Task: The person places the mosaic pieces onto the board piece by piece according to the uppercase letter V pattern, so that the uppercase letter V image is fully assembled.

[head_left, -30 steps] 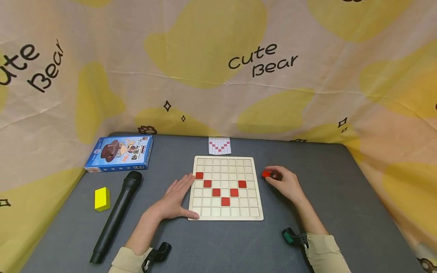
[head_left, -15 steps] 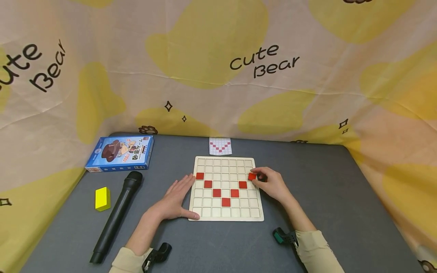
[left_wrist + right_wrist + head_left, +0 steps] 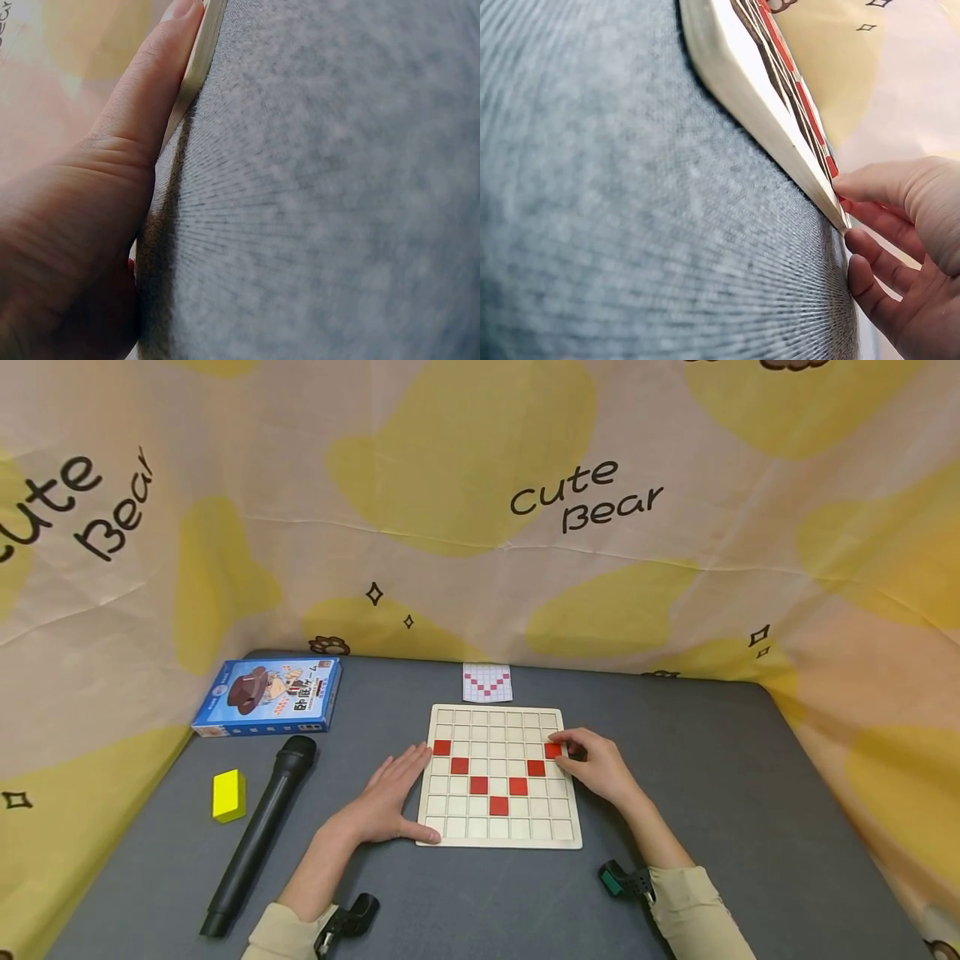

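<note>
A cream square grid board (image 3: 517,843) lies in front of me with several red square tiles set in its cells in a V shape. The fingers and thumb of my right hand (image 3: 600,766) pinch a red tile (image 3: 552,750) at the board's right edge, where it sits at a cell of the third row. My left hand (image 3: 386,799) is spread along the board's left side, its thumb on the near left corner and its fingertips at the edge. In the left wrist view the thumb (image 3: 142,86) lies along the wooden edge.
Behind the board lies a small card (image 3: 487,682) printed with a V pattern in a grid. To the left are a blue game box (image 3: 273,697), a black microphone (image 3: 258,839) and a yellow block (image 3: 228,796). A patterned cloth (image 3: 450,527) hangs behind the grey table (image 3: 720,793).
My right hand has carried the red tile leftward from beside the board onto the cell at its right edge and lowered it there. The left hand has stayed in place.
</note>
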`<state>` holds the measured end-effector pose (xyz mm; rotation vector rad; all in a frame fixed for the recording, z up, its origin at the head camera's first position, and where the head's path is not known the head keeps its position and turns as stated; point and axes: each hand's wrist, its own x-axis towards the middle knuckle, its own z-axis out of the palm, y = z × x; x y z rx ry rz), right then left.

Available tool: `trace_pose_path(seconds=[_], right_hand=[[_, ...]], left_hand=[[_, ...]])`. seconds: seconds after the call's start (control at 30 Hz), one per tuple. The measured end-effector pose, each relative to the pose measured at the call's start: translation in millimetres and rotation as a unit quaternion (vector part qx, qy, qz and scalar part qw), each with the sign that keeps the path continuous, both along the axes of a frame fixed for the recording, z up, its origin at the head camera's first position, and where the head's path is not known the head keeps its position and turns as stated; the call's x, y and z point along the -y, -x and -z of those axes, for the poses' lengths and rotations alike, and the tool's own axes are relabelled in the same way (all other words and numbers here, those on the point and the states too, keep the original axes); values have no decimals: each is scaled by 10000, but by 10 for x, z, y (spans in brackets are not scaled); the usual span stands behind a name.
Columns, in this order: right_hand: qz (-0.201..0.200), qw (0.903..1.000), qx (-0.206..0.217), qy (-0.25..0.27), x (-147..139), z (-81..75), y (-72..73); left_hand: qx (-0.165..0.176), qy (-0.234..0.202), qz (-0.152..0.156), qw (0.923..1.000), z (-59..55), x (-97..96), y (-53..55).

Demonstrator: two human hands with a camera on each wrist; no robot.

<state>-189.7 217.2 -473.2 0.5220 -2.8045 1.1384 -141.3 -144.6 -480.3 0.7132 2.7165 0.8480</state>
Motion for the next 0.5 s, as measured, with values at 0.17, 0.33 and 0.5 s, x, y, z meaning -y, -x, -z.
trace_pose_path(seconds=[0.17,0.33,0.5], right_hand=[[29,9999,165,-31,-11,-5,-33],[301,9993,-131,192,-71,-42,-43],[1217,9793,-1591,294,-171,-149,97]], left_hand=[[61,18,29,10000,6,6,6],[-102,-309,-364,9988,-61,10,35],[-2579,-1177,-1418,9484,-288,-73,343]])
